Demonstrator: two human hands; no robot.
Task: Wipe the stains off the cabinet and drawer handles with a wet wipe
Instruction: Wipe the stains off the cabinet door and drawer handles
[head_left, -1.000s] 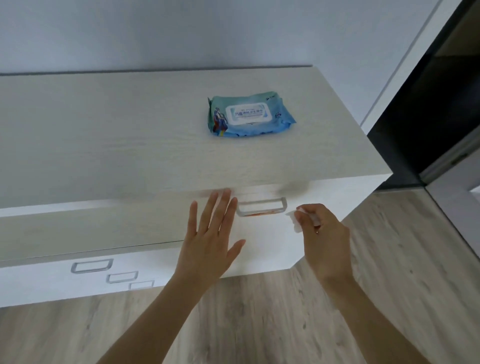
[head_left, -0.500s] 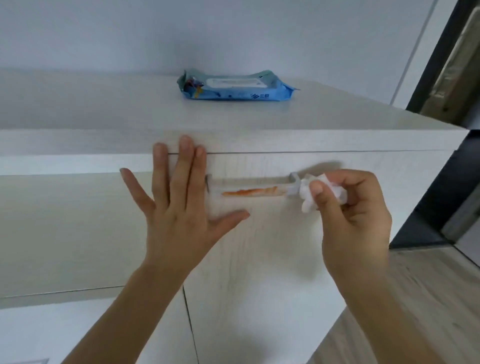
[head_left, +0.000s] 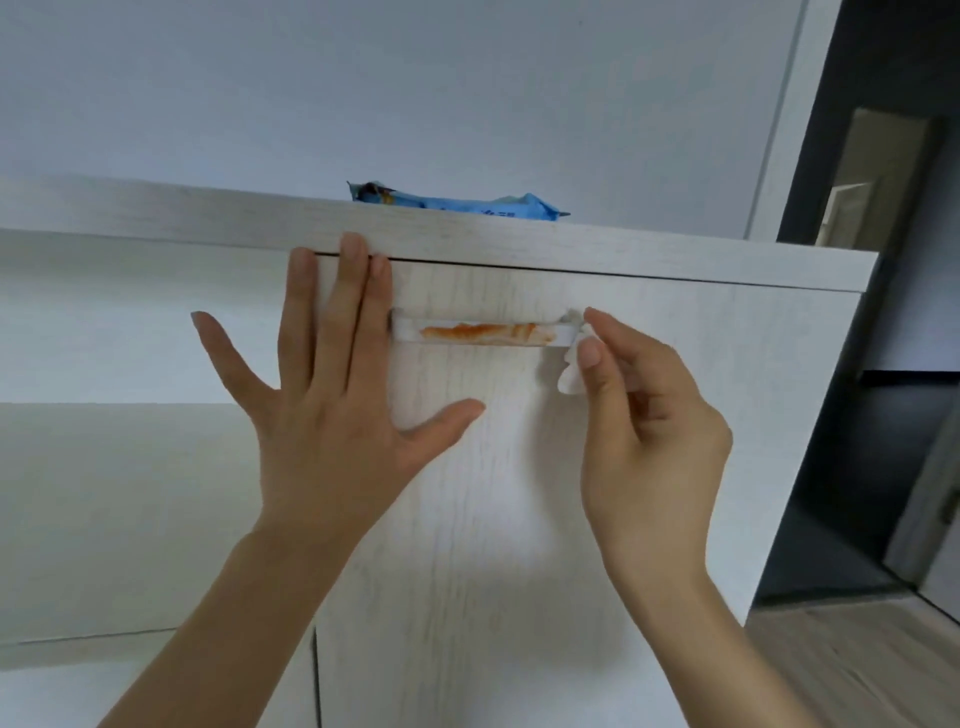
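A pale handle (head_left: 405, 330) on the light wood cabinet door (head_left: 498, 519) carries an orange stain (head_left: 485, 332) along its front. My right hand (head_left: 649, 426) pinches a small white wet wipe (head_left: 570, 366) against the handle's right end. My left hand (head_left: 332, 395) lies flat on the door with fingers spread, its fingertips just left of the handle and reaching the top edge. A blue pack of wet wipes (head_left: 457, 203) lies on the cabinet top, mostly hidden behind the front edge.
The cabinet top edge (head_left: 675, 254) runs across above the handle. A white wall stands behind. A dark doorway (head_left: 872, 415) opens on the right, and wood floor (head_left: 852, 670) shows at the lower right. A lower cabinet section (head_left: 130, 519) extends to the left.
The view has dropped lower and come closer to the door. My right hand brought the wipe to the handle's right end. My left hand went from hovering to lying flat on the door.
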